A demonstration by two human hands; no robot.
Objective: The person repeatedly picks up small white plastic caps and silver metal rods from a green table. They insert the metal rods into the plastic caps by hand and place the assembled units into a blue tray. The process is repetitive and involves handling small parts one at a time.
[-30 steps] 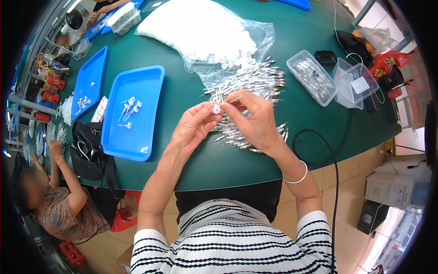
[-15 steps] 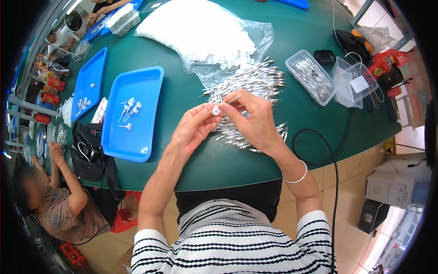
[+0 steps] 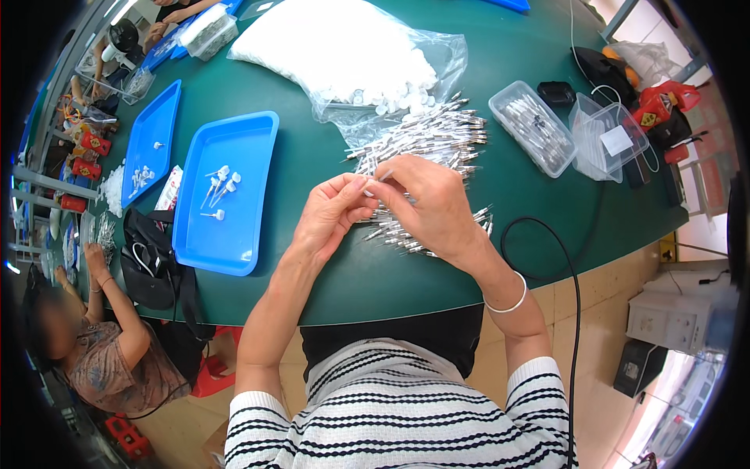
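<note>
My left hand [image 3: 332, 213] and my right hand [image 3: 433, 205] meet over the near side of a pile of thin silvery rods [image 3: 430, 137]. The left thumb and forefinger pinch a small white plastic cap [image 3: 369, 190], mostly covered by fingers. My right fingers are closed at the same spot, around a thin pale rod [image 3: 384, 175] that shows only in part. To the left, a blue tray [image 3: 226, 259] carries several rods with white caps [image 3: 226, 187]. Beyond the pile, a large clear bag spills loose white caps [image 3: 402, 98].
A clear box of rods [image 3: 531, 129] stands at right, beside clear empty boxes [image 3: 613, 141] and a small black case [image 3: 555, 94]. A black cable [image 3: 574, 313] hangs over the table edge. At left are a second blue tray [image 3: 160, 117], a black bag [image 3: 148, 270] and a seated co-worker [image 3: 105, 352].
My right hand has shifted slightly left and its fingers have closed in on the cap, which is now more hidden. My left hand has hardly moved.
</note>
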